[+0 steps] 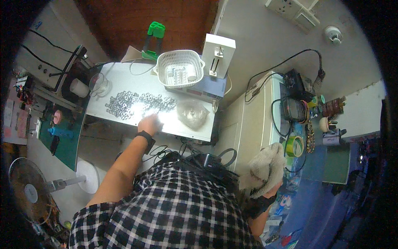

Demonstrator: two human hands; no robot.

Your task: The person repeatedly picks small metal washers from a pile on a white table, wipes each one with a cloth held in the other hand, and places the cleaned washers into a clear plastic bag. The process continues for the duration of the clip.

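My left hand (pixel 150 123), with a dark watch on its wrist, is at the front edge of a white worktop (pixel 124 76). Its fingers point towards a spread of small metal nuts or rings (pixel 124 104); glare and blur hide whether anything is between them. To the right of that hand lies a transparent plastic bag (pixel 192 114) with a small metal piece on or in it. Down at my right side, my right hand (pixel 275 188) grips a light grey cloth towel (pixel 266 165), which covers most of the fingers.
A white plastic basket (pixel 178 84) stands at the back on a boxy device (pixel 202 88), beside a white upright box (pixel 219 56). Transparent cups (pixel 100 85) sit at the left end. Cables (pixel 161 152) hang below the front edge. A fan (pixel 31 193) is at left, a cluttered bench (pixel 311 174) at right.
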